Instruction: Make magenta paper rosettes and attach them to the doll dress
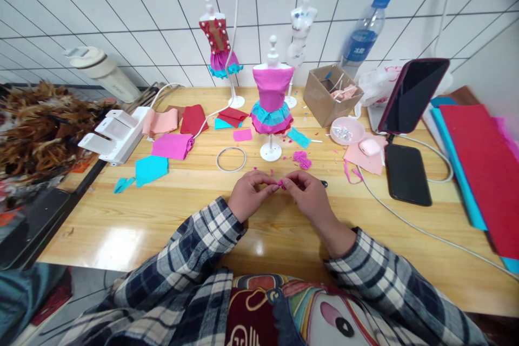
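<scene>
Both hands in, low over wooden table! Left hand had thumb and forefinger clamped on small magenta piece; right hand pinched its other side, fingertips nearly meeting. Piece sat right between them, nearer wearer than magenta-topped mannequin. Gathered magenta scraps lay just beyond right hand, metal ring beyond left.

On the wooden table lie cloth pieces, a hoop and a black phone.

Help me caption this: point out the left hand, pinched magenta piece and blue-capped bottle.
Left hand [248,193], head view: back of hand.
Pinched magenta piece [280,184], head view: visible middle.
Blue-capped bottle [359,45], head view: blue label.
</scene>
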`<state>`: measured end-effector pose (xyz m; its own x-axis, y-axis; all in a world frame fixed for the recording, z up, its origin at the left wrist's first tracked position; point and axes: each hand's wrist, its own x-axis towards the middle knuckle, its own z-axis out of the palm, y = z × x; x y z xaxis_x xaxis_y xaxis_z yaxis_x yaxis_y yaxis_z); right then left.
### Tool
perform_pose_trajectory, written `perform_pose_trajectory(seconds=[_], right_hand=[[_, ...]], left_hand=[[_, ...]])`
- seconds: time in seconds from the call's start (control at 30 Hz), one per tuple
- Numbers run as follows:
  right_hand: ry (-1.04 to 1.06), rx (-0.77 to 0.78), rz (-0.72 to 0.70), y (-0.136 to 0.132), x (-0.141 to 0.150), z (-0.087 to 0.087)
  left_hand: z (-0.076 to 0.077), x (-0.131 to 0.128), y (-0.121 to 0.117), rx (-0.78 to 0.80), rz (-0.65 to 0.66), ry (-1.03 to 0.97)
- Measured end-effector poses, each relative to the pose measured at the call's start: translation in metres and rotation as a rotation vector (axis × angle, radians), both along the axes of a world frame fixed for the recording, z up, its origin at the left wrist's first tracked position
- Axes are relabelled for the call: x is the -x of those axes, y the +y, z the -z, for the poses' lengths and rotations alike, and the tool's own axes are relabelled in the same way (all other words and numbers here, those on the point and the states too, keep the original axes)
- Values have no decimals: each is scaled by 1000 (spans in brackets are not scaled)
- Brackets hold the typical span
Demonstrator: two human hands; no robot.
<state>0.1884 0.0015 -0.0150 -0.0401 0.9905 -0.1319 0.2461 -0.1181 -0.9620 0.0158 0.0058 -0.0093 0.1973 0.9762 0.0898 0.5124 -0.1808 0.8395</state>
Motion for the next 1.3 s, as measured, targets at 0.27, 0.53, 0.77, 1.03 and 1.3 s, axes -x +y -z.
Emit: perform_pose_trajectory(seconds=[0.27,0.53,0.77,1.03,1.3], right_hand=[[50,-3,59,-2,4,-1],[7,-13,21,-3,2,-1],[25,6,6,-2,0,2],[54,-21,-27,-2,-2,0],[44,-82,15,-5,0,-1]], left_hand=[[-4,-4,-1,25,-22,-16],[-2,-7,-2,70,12,-30],[-5,-6,-2,76,7,-18],[-8,2,-3,76,23,-57],[-4,-1,-1,143,145,-50]])
